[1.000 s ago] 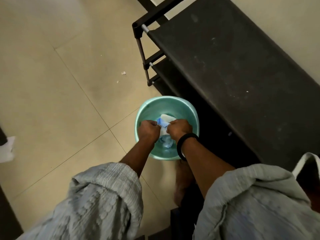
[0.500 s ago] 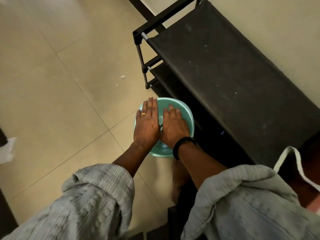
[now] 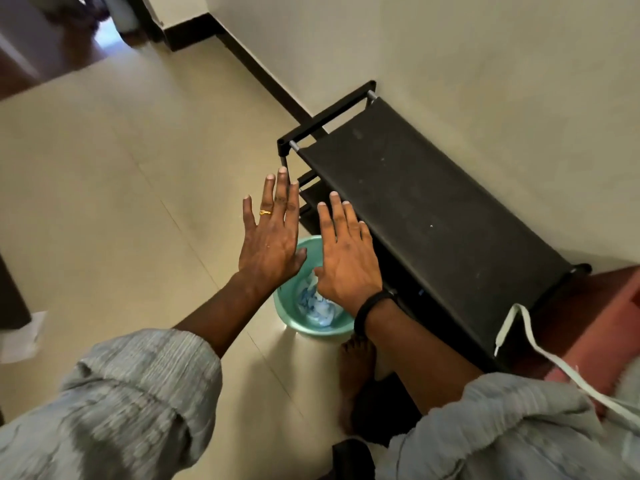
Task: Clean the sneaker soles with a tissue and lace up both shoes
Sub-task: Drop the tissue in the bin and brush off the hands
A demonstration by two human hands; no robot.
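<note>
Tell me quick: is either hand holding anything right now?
Left hand: open, fingers straight, holding nothing.
Right hand: open, fingers straight, holding nothing.

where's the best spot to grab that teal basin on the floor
Take the teal basin by its near-left rim, reaching down from the open floor side. The lip there is bare, while the black shoe rack crowds its right side.
</note>
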